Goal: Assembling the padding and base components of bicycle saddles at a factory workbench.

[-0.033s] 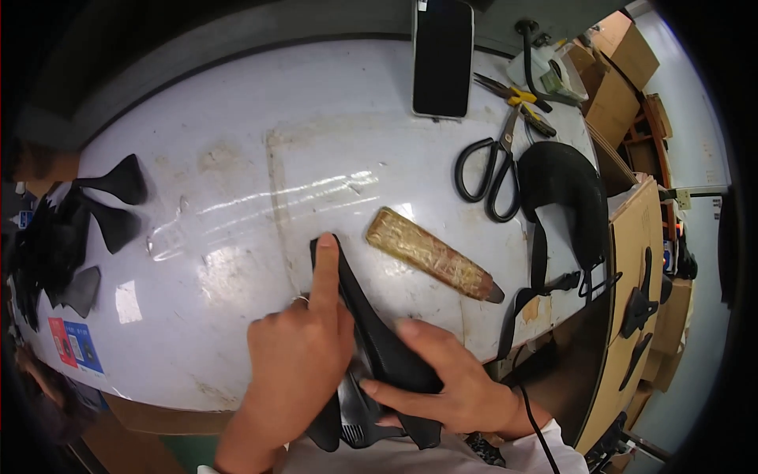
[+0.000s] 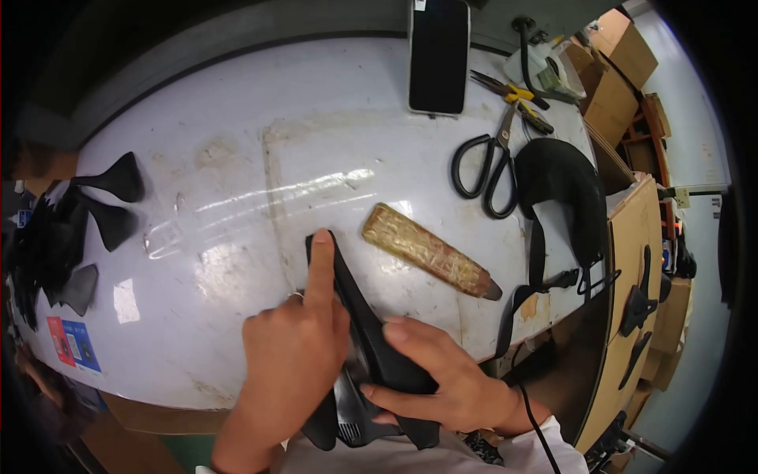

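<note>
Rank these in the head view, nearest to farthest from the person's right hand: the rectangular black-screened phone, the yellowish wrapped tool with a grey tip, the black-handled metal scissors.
Nearest to the right hand first:
1. Wrapped tool: just ahead, on the white table.
2. Scissors: farther ahead, slightly right.
3. Phone: farthest, near the table's far edge.

Matt black piece (image 2: 391,370) over a glossy, scuffed white worktop (image 2: 185,320)
The piece looks leathery and finely grained, the shell (image 2: 346,397) against it smooth, shiny and plastic-looking; the bar-shaped tool (image 2: 426,250) looks film-wrapped, crinkled and glossy; the scissors (image 2: 503,141) have smooth, plastic-looking handles; the phone (image 2: 438,59) has a glassy front; the cardboard (image 2: 636,220) is matt.
</note>
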Action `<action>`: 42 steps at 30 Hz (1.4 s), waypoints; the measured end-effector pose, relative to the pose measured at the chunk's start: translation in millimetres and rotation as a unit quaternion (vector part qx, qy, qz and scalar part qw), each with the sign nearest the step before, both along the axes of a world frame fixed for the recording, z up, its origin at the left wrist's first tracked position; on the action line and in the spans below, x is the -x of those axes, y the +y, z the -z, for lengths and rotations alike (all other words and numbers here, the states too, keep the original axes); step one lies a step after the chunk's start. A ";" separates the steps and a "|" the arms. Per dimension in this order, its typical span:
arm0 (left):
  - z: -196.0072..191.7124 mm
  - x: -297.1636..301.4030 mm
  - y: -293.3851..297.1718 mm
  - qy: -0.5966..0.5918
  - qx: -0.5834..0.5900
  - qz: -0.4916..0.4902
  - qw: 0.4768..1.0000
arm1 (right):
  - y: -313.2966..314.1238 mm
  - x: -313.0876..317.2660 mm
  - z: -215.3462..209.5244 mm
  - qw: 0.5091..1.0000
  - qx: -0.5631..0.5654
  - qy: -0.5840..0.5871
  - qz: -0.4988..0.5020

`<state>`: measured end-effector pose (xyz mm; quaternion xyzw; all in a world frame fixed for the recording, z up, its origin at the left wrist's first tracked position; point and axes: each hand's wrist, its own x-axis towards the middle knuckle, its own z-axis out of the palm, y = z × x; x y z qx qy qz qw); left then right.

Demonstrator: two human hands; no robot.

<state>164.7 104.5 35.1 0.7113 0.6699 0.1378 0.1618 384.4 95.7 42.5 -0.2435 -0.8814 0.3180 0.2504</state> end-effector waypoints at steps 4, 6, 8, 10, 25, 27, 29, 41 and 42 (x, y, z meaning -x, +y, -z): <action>1.5 1.3 -1.0 0.012 -0.002 -0.016 1.000 | 14.9 2.9 -0.9 0.981 0.140 0.047 -0.125; -1.2 -0.3 -1.4 -0.010 0.012 -0.032 0.999 | 22.3 -1.5 -21.2 0.957 0.208 0.014 -0.199; -4.2 -4.6 0.4 -0.017 0.020 -0.032 0.999 | 22.5 -7.4 -28.4 0.922 0.245 0.023 -0.300; -5.3 -5.9 0.1 -0.015 0.029 -0.037 0.999 | 17.2 -7.0 -20.0 0.929 0.236 0.029 -0.285; -1.6 -1.8 -0.8 0.005 0.028 -0.040 0.999 | 26.5 13.4 -25.4 0.963 0.061 -0.014 -0.261; 2.8 -0.9 -0.9 0.022 0.003 -0.012 1.000 | 31.5 10.8 -24.7 0.962 0.026 -0.033 -0.268; 3.4 -0.3 -1.5 0.024 0.000 -0.012 1.000 | 32.2 7.8 -20.1 0.962 0.006 -0.020 -0.271; 1.2 -1.0 -1.5 0.020 0.002 -0.025 0.999 | 6.6 -3.2 -21.0 0.977 0.136 0.019 -0.162; 2.4 -0.2 -0.8 0.017 -0.007 -0.019 1.000 | 6.9 -3.1 -22.6 0.982 0.150 0.040 -0.108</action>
